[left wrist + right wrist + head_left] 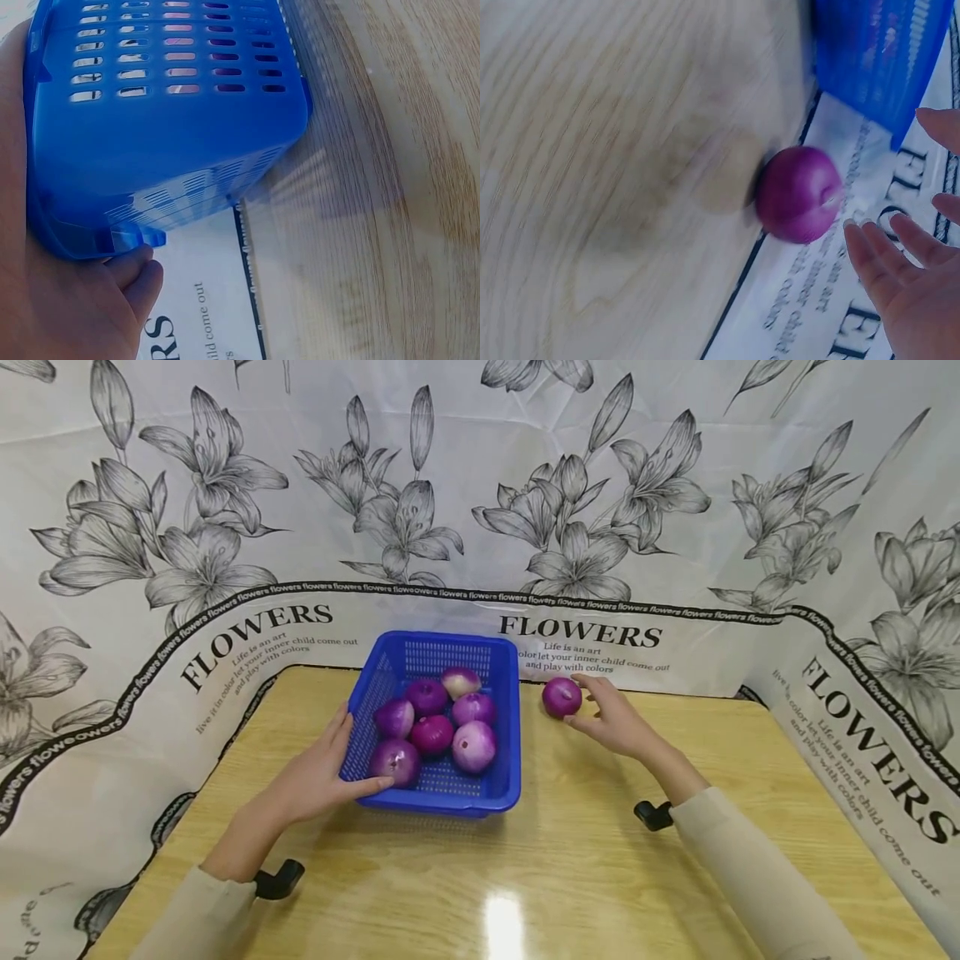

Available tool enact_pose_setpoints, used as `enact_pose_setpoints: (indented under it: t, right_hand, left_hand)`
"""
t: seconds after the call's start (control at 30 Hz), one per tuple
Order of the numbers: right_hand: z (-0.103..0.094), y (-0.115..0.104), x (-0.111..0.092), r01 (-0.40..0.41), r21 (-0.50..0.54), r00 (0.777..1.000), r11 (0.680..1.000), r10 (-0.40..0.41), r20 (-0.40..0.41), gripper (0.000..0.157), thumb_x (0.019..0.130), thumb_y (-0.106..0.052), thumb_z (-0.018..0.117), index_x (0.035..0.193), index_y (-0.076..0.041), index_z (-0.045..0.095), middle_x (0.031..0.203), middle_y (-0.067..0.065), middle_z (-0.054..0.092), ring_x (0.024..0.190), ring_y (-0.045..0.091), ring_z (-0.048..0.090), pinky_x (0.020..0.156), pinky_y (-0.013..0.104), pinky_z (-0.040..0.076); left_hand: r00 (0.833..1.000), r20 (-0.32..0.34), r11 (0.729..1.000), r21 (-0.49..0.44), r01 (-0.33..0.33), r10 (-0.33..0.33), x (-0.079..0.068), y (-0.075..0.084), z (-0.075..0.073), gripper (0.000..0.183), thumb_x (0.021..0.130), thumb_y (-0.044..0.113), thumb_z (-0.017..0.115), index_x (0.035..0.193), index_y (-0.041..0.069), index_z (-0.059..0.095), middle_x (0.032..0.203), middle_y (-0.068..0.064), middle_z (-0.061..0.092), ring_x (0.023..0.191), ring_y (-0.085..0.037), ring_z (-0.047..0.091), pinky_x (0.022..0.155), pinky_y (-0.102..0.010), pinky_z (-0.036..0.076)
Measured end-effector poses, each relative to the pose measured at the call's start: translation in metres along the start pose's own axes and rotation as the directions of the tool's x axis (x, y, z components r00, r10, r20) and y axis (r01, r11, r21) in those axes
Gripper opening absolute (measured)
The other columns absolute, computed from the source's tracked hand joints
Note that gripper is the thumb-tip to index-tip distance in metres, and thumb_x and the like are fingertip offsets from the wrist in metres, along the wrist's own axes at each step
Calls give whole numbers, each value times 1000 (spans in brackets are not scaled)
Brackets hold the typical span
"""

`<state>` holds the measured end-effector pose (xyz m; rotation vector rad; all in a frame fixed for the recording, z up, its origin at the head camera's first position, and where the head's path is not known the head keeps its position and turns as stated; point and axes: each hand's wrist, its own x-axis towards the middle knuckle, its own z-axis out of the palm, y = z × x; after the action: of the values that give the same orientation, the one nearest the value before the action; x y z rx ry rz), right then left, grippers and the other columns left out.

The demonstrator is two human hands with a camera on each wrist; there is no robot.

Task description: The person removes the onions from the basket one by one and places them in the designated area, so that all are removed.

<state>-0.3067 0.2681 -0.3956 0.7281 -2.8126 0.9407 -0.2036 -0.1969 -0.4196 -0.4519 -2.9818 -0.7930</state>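
Observation:
A blue plastic basket (pixel 504 789) with slotted sides stands on the table and contains several red onions (pixel 432 736). At its near left corner my left hand (pixel 318 783) grips the rim, thumb over the edge, fingers along the outside. The left wrist view shows fingers (pixel 142 283) curled under the rim of the basket (pixel 165 142). One single red onion (pixel 562 697) lies on the table right of the basket, by the back edge. My right hand (pixel 611 720) is beside it with spread fingers; in the right wrist view a gap separates fingertips and onion (pixel 799 195).
The wooden table (pixel 585 860) reaches back to a white cloth (pixel 450 452) printed with flowers and lettering, which hangs behind and along both sides. Black wrist mounts (pixel 279 880) sit at both sleeves. A bright light reflection lies on the table's front.

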Motion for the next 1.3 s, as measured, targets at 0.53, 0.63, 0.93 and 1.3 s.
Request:
enact_pose_setpoints:
  t: [0.53,0.63,0.93,1.3]
  right_hand:
    - [23,-86,2,246,85,965,966,-252,77,71,91,-22,79,151,-4,46,147,19,50,131,34,53,107,52,48]
    - [28,-99,6,287,59,949,956,-292,121,73,89,-22,81,151,-4,46,145,17,51,130,34,53,107,50,48]
    - [54,-115,18,350,-46,911,936,-329,249,76,86,-21,83,152,-7,47,146,13,49,136,31,49,115,49,39]
    - [69,-123,39,324,-205,888,924,-222,403,84,77,-27,87,149,-3,51,151,20,46,137,38,48,115,51,39]
  left_hand:
    - [1000,6,1000,7,0,0,1,-1,0,130,80,83,61,164,7,-2,172,-7,-8,149,-49,27,112,-66,34]
    - [1000,3,1000,11,-2,2,1,-1,0,130,81,83,61,164,8,-3,172,-6,-9,148,-50,27,112,-67,34]
    - [1000,11,1000,7,2,-2,0,-2,-3,129,81,82,62,164,6,-1,172,-8,-8,149,-49,25,114,-66,33]
    - [1000,16,1000,3,5,-5,1,0,-3,130,80,83,61,165,7,-1,172,-8,-8,150,-49,25,113,-67,33]
